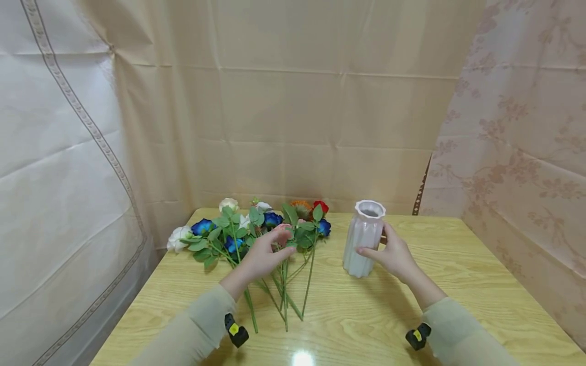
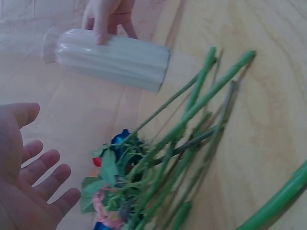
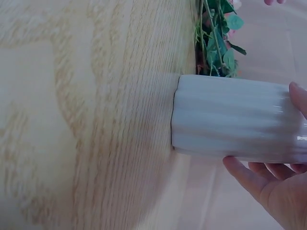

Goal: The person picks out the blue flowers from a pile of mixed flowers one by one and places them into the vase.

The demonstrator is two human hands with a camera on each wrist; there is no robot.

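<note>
A white ribbed vase [image 1: 357, 249] with a scalloped rim stands on the wooden table, its base at the tabletop in the right wrist view. My right hand [image 1: 397, 258] grips its side, the thumb across the front and the other fingers behind. To its left lies a spread of artificial flowers: blue roses [image 1: 272, 219], white roses [image 1: 179, 239], a red rose [image 1: 322, 206] and an orange bloom [image 1: 301, 208], their green stems [image 2: 192, 115] pointing toward me. Over the flowers hovers my left hand [image 1: 265, 254], fingers apart and holding nothing; a pink flower [image 2: 109, 211] is near it.
The light wooden table [image 1: 458, 284] extends right of the vase and in front of the stems. A beige cloth [image 1: 320, 101] hangs behind it, with patterned curtains [image 1: 526, 168] at the right side. Each sleeve carries a small black wrist device [image 1: 236, 331].
</note>
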